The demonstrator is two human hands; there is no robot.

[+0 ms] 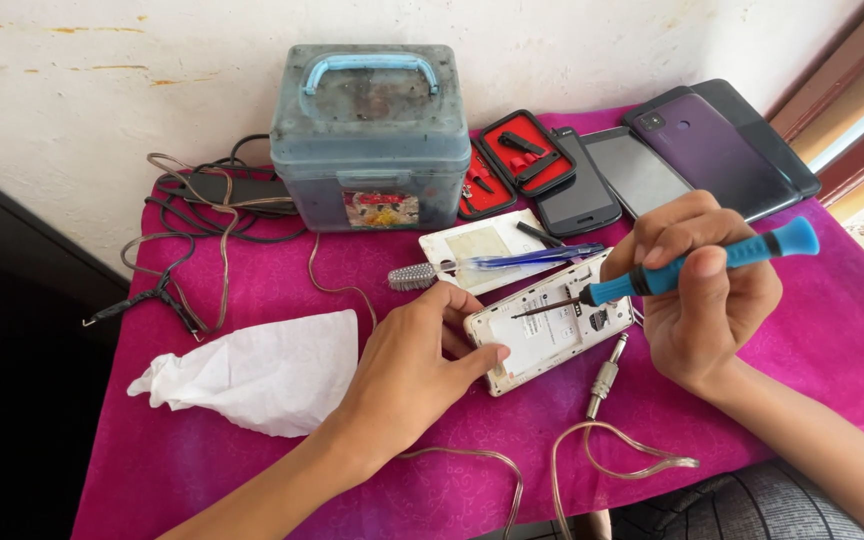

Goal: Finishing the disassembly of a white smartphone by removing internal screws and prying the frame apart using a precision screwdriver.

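An opened white phone lies back-up on the magenta cloth, its inside showing. My left hand rests on the cloth and presses the phone's near left corner with thumb and fingers. My right hand grips a small screwdriver with a blue handle, its thin metal tip lying over the phone's open back. The phone's white back cover lies just behind, with a blue pen and a toothbrush across it.
A dusty blue plastic box with a handle stands at the back. Beside it are a red-lined tool case and several phones. A crumpled white tissue lies left. Cables trail left; a jack plug with a clear cord lies near.
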